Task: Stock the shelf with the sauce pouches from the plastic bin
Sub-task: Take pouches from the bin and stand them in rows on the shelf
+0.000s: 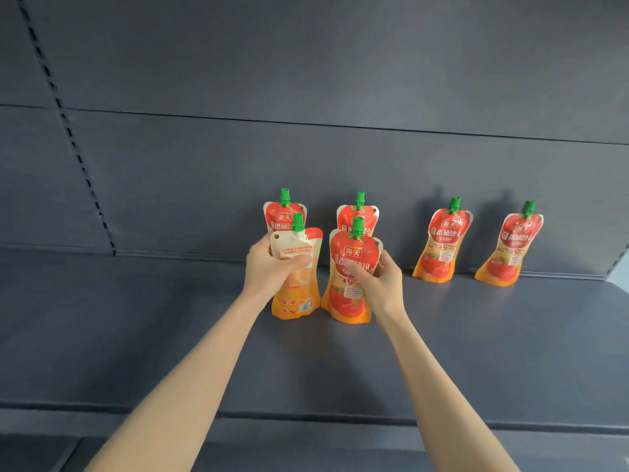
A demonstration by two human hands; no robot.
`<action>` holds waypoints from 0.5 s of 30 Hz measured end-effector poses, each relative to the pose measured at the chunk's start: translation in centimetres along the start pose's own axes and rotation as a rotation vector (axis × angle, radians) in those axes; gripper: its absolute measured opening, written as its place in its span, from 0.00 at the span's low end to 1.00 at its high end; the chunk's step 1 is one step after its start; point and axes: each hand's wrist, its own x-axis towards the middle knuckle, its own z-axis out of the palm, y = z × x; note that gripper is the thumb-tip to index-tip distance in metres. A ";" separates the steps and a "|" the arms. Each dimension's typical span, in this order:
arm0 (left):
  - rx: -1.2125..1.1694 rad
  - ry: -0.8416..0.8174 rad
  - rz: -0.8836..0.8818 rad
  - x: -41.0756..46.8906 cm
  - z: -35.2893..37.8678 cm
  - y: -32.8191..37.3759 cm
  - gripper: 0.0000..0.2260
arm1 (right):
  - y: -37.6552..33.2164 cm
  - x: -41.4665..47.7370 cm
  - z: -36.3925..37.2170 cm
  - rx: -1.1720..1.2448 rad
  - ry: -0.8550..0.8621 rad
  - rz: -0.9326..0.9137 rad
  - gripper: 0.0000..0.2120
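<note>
Left hand point(272, 272) grasps a reversed pouch point(297, 299) and right hand point(383, 286) grasps a label-forward pouch point(347, 304), both upright just ahead of the rear-edge row point(442, 240) on the shelf point(136, 318), evidently starting a second row

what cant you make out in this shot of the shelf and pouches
1. Plastic bin: outside the head view altogether.
2. Rear left red-and-orange sauce pouch with green cap and rear right pouch: lower halves hidden, head view, by the back-facing pouch in the left hand and the front-facing pouch in the right hand.
3. Small print on the pouches: too small and blurred, head view.
</note>
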 end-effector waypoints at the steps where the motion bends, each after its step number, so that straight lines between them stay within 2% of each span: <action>1: -0.043 -0.036 -0.060 -0.6 0.2 -1.2 0.14 | 0.6 -0.2 0.0 0.001 -0.008 0.018 0.13; 3: -0.094 -0.123 -0.137 -1.8 0.5 -3.5 0.11 | 1.8 -0.9 0.0 -0.029 -0.040 0.042 0.16; 6: -0.109 -0.196 -0.139 -2.3 0.6 -5.5 0.12 | 3.8 -1.8 0.0 -0.103 -0.098 0.081 0.21; 11: 0.004 -0.037 -0.051 -0.8 0.7 -6.7 0.12 | 4.5 -1.3 0.3 -0.149 -0.072 0.077 0.20; 15: 0.004 -0.128 -0.019 -0.7 0.6 -7.1 0.20 | 4.8 -1.1 0.9 -0.185 -0.031 0.065 0.21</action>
